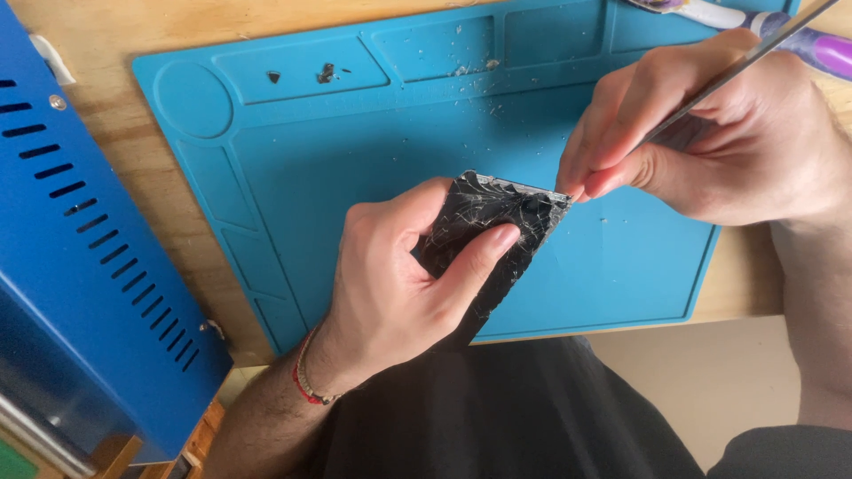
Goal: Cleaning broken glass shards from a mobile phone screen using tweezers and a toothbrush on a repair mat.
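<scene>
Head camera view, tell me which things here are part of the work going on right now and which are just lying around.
In use:
- cracked phone, held in the left hand
- metal tool, held in the right hand, tip at the phone's top corner
- blue mat under the work

Lying about:
- blue metal case at left
- purple-and-white tool at top right
- dark bits in the mat's trays

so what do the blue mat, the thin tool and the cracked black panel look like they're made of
Blue mat: probably silicone or soft rubber, matte, with moulded compartments. Thin tool in the right hand: looks like metal, slim with a grey sheen. Cracked black panel in the left hand: most likely glass, glossy, with spiderweb fractures.
</scene>
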